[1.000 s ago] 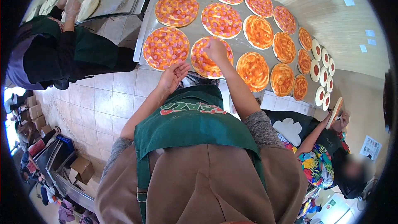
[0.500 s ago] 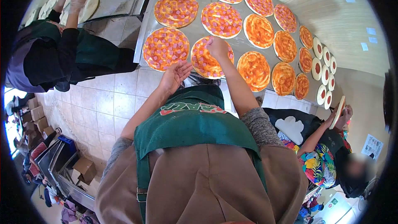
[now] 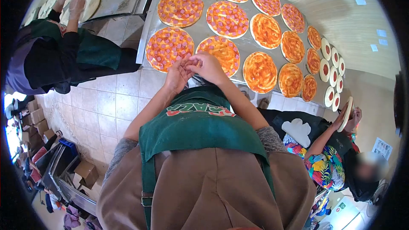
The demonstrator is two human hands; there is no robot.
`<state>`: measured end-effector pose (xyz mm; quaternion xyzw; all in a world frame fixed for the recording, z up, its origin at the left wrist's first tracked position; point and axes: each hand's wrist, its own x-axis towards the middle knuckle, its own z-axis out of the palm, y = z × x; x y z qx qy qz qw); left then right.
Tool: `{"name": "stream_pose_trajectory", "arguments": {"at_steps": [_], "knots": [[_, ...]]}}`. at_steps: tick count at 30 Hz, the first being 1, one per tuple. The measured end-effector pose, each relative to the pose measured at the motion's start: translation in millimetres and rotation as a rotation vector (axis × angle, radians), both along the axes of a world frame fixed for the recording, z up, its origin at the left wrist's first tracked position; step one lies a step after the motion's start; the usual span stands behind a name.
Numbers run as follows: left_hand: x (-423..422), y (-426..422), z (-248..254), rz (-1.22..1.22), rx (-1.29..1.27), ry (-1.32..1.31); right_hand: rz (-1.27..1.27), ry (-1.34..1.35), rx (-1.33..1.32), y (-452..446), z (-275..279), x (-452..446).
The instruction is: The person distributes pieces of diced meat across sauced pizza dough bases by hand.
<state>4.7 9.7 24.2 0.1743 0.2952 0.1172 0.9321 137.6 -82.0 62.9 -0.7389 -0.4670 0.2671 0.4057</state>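
Rows of round pizza bases lie on a metal table (image 3: 157,17). My left hand (image 3: 179,74) is palm up with curled fingers, just below a pizza with pink cubes (image 3: 169,47); whatever it may hold is too small to make out. Over its palm, my right hand (image 3: 208,67) has its fingertips pinched together, their contents hidden. Behind my right hand is a pizza (image 3: 223,53) with sauce and pink cubes mainly round its edge. To its right sits a pizza with sauce only (image 3: 260,72).
A co-worker in a green apron (image 3: 100,51) works at another metal table (image 3: 123,4) with pale dough rounds at the upper left. On the right, a person in a flowered sleeve (image 3: 324,166) holds a dough round (image 3: 346,114). Small bases with red centres (image 3: 325,71) lie nearby.
My right hand has moved down and left, from over the partly covered pizza to my left palm. More of that pizza now shows.
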Motion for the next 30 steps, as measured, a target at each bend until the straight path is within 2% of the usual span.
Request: {"name": "stream_pose_trajectory", "arguments": {"at_steps": [1, 7, 10, 13, 16, 17, 20, 23, 26, 30], "knots": [[1, -1, -3, -0.021, 0.005, -0.026, 0.013, -0.137, 0.03, -1, 1, -3], [7, -7, 0, -0.1, 0.049, 0.022, -0.122, 0.154, -0.058, -13, -9, 0], [9, -10, 9, -0.145, 0.05, 0.028, -0.188, 0.474, 0.025, -24, -27, 11], [9, -10, 14, -0.156, 0.02, 0.073, -0.274, 0.477, 0.136, -41, -52, 26], [6, -7, 11, -0.157, 0.012, 0.13, -0.303, 0.425, -0.139, -67, -42, 43], [5, -6, 9, -0.161, 0.015, 0.146, -0.319, 0.394, -0.212, -76, -65, 48], [6, -6, 5, -0.147, 0.009, 0.171, -0.2, 0.145, -0.375, -77, -75, 49], [6, -8, 7, -0.147, 0.017, 0.155, -0.207, -0.032, -0.541, -67, -57, 43], [6, -9, 9, -0.155, 0.009, 0.165, -0.326, -0.216, -0.559, -63, -45, 35], [3, -8, 5, -0.15, 0.011, 0.152, -0.411, 0.084, -0.368, -72, -55, 42]]}}
